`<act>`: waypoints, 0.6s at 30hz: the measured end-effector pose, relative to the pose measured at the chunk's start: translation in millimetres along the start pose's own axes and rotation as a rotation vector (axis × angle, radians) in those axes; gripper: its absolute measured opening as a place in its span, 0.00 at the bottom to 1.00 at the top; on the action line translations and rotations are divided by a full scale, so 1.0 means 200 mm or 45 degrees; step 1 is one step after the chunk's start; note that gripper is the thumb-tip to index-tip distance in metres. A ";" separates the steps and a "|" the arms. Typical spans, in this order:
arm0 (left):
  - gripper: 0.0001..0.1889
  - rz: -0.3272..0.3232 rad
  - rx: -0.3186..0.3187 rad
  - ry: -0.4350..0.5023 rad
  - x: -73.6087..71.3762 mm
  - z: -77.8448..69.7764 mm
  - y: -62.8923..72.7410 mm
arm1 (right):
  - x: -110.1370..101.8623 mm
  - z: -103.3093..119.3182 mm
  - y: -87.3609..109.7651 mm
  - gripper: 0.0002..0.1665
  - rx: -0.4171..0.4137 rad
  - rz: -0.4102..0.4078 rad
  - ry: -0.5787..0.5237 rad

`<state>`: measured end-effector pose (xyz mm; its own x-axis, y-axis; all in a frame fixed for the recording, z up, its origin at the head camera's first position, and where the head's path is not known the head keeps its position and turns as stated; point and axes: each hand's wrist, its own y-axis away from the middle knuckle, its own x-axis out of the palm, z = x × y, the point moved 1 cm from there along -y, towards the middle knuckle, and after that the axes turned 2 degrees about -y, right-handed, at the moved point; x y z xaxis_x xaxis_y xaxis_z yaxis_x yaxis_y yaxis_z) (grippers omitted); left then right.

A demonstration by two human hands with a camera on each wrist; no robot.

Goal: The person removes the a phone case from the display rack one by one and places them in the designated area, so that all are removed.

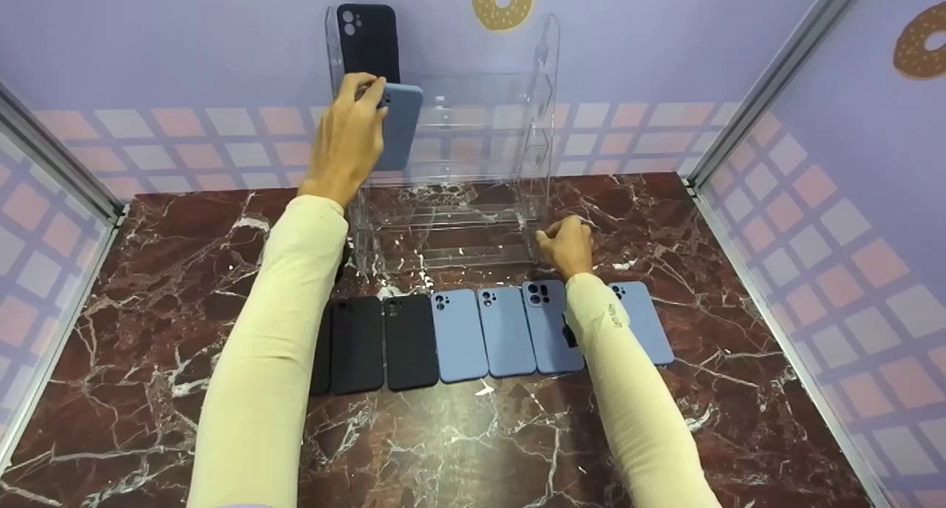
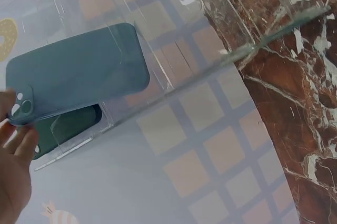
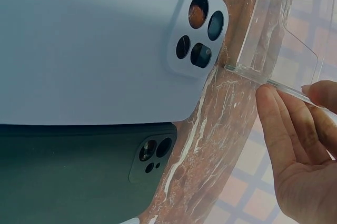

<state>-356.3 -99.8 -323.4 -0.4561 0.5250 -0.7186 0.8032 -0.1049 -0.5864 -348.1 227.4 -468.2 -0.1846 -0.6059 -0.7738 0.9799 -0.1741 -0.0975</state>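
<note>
My left hand pinches a blue phone case by its camera end, in front of the left side of a clear acrylic display stand. In the left wrist view the blue phone case covers part of a dark phone case. That black phone case stands upright at the rack's top left. Low at the stand's right side is my right hand. The right wrist view shows its thumb and fingers pinching the stand's clear edge.
Below the stand, a row of phone cases lies on the dark red marbled table: black ones at left, light blue ones and a darker blue one further right. My right sleeve partly covers the rightmost case. Patterned walls enclose the table.
</note>
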 end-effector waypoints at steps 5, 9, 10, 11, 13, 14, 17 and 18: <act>0.14 -0.142 0.065 0.025 0.00 -0.02 0.00 | 0.01 0.01 0.00 0.14 -0.002 -0.005 -0.008; 0.11 -0.182 0.097 0.027 -0.01 -0.03 0.00 | 0.01 0.01 0.00 0.14 -0.009 0.000 -0.006; 0.11 -0.192 0.116 0.024 -0.01 -0.03 0.00 | 0.02 0.01 0.00 0.14 -0.007 0.000 -0.006; 0.10 -0.203 0.134 0.027 -0.02 -0.03 0.01 | 0.02 0.01 -0.01 0.14 -0.003 0.000 -0.006; 0.10 -0.239 0.186 0.025 -0.02 -0.04 0.01 | 0.01 0.01 -0.01 0.13 0.004 0.002 -0.006; 0.10 -0.262 0.211 0.029 -0.03 -0.05 0.02 | 0.01 0.01 -0.01 0.13 0.006 0.005 -0.004; 0.11 -0.346 0.285 0.044 -0.04 -0.07 0.03 | 0.01 0.02 -0.02 0.14 0.012 0.014 0.003; 0.11 -0.374 0.309 0.048 -0.05 -0.08 0.03 | 0.01 0.02 -0.02 0.14 0.014 0.016 0.005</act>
<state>-340.0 -91.4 -314.1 -0.6353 0.5925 -0.4954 0.5245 -0.1398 -0.8398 -352.4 223.9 -468.3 -0.1722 -0.6049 -0.7774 0.9812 -0.1751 -0.0811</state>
